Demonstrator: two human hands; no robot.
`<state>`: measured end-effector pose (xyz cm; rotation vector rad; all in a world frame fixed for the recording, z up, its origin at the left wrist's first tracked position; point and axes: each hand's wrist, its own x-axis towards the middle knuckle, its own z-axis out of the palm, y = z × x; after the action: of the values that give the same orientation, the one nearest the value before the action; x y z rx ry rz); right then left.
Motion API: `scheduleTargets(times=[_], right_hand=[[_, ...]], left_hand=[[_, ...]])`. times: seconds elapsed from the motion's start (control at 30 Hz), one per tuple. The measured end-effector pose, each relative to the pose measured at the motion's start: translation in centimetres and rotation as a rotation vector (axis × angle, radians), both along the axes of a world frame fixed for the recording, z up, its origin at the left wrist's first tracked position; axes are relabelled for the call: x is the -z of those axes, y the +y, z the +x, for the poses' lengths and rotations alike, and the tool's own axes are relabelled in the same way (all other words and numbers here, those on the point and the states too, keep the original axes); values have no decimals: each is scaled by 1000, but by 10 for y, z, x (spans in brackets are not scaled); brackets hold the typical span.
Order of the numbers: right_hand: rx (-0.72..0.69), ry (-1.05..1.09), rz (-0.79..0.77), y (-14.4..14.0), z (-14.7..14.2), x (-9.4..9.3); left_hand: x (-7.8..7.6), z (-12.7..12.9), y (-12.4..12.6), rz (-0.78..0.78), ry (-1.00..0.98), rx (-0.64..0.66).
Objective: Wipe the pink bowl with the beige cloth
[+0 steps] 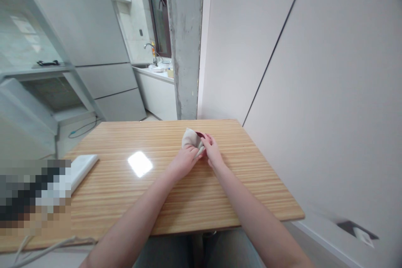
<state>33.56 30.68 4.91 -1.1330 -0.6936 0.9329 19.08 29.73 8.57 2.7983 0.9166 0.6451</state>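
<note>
A crumpled off-white cloth (189,137) is bunched in my left hand (186,160) over the far middle part of the wooden table (125,201). My left fingers are closed on the cloth. Against the cloth, on its right side, shows a small strip of a dark red, curved-edged object (200,134); most of it is hidden by the cloth and fingers, so its kind cannot be made out. My right hand (213,152) is curled round the right side of that dark red object, its fingertips close to the cloth.
A white power strip or flat white box (83,169) lies at the table's left, beside a blurred-out patch. A white cable (63,243) runs along the near left edge. A wall panel (266,142) borders the right side; a fridge (84,21) and sink counter (157,88) stand beyond.
</note>
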Motion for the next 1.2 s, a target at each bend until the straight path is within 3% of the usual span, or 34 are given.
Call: scheduleTargets(times=[0.13,0.27,0.4,0.47,0.67,0.83,0.97,1.03,1.2], right_hand=[[53,-25,77,-6,-15,1],[11,-27,100,-9,-13,-10],[-251,44,-146,-7,0,-19],[-306,73,-226,-6,4,-19],[-43,-31,109,-6,-6,-13],[-47,-119,153,-10,-13,-13],[-89,-55,164,-13,-15,-16],[-130,15,115,-12,-13,-19],[-373,179,-210,-3,11,-25]], left_hand=[[-2,6,-3,0,-69,-44],[-4,2,-1,41,-81,-85],[-8,-11,7,87,32,15],[-10,-16,9,95,43,31],[-12,-11,7,-19,-72,-131],[-5,-2,2,-71,-217,-23],[-1,1,2,3,-282,-107],[-2,-2,4,27,-282,-120],[-8,-11,8,58,-113,119]])
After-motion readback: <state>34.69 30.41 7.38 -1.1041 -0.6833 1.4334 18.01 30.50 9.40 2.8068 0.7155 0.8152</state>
